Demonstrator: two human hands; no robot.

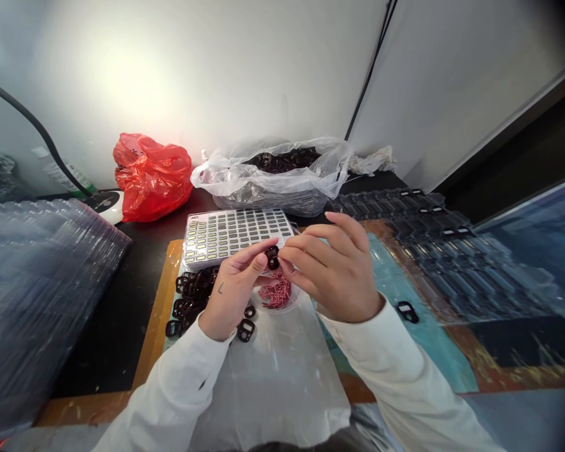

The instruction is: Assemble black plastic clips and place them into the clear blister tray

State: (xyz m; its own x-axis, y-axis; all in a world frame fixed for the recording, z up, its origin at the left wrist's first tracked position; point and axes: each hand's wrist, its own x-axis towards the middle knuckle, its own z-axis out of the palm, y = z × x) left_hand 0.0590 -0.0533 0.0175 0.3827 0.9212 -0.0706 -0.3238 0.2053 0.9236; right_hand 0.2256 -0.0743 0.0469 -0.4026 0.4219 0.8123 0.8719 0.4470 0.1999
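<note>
Head view: one dark part (272, 257) in hand, seemingly unfinished.
Loose heap (193, 294): many similar pieces left, beside the left hand (230, 290).
Blue mat (388, 276): one lone piece (407, 312), perhaps done.
Left grip: thumb and fingers pinch the part, over red pins (277, 294).
Right hand (343, 270): fingertips at the part's right edge; cannot tell whether gripping.

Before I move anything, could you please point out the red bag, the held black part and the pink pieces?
Red bag (156, 182): head view, crumpled front.
Held black part (274, 256): head view, its middle.
Pink pieces (276, 294): head view, the pile's middle.
</note>
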